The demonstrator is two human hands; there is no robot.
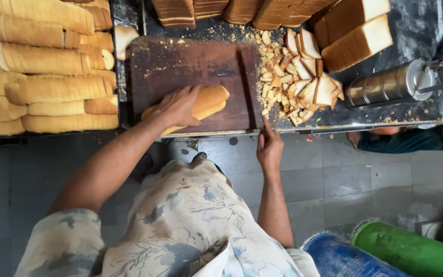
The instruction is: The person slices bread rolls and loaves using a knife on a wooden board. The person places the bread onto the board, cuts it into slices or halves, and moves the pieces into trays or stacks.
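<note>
My left hand (pixel 179 105) lies over a long golden bread loaf (pixel 208 100) and grips it on the dark wooden cutting board (pixel 190 64). The loaf lies slanted near the board's front edge. My right hand (pixel 269 150) is at the counter's front edge, right of the board, fingers curled and one finger pointing at the board's right end. A darker strip (pixel 251 84) runs up the board from that finger. I cannot tell whether it is a blade or whether the hand holds anything.
Bread offcuts and crumbs (pixel 298 77) are heaped right of the board. Whole long loaves (pixel 42 87) are stacked at left, sliced loaves (pixel 355 36) along the back. A steel canister (pixel 390 84) lies at right. Blue (pixel 344 259) and green (pixel 411 251) drums stand on the tiled floor.
</note>
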